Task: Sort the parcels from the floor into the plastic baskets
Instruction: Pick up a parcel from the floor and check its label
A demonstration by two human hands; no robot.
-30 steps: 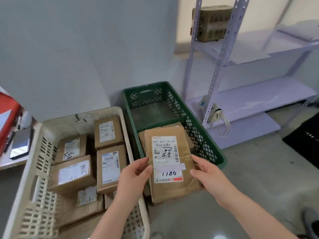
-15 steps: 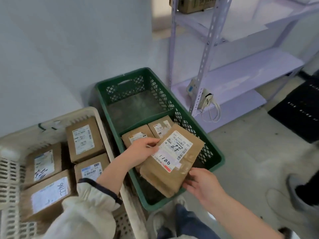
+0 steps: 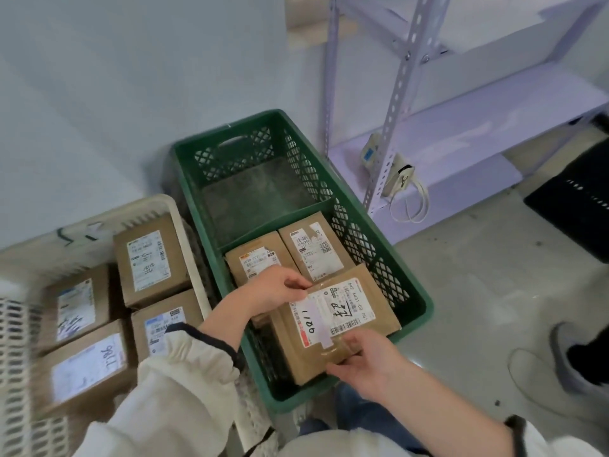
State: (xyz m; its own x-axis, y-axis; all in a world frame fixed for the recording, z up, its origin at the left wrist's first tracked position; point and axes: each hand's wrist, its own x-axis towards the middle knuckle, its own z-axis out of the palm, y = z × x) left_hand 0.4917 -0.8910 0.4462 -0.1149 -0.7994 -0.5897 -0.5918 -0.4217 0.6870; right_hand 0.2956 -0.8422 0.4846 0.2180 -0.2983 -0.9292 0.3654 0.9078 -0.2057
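Observation:
A brown cardboard parcel (image 3: 333, 321) with a white label marked "1100" lies low in the near half of the green plastic basket (image 3: 412, 301). My left hand (image 3: 273, 288) pinches its far left corner. My right hand (image 3: 362, 361) holds its near edge from below. Two smaller brown parcels (image 3: 260, 258) (image 3: 313, 245) lie side by side just beyond it, against the basket's divider. The far half of the green basket shows a bare bottom. A white plastic basket (image 3: 158, 209) on the left holds several labelled brown boxes.
A pale metal shelf rack (image 3: 395, 94) stands right of the green basket, with a white cable device (image 3: 398, 179) at its post. A black mat (image 3: 573, 206) lies at far right. A grey shoe (image 3: 566, 357) rests on the concrete floor at right. The wall is behind the baskets.
The parcel has turned sideways and gone down from above the basket into its near half. My view has shifted closer and more downward over the green basket.

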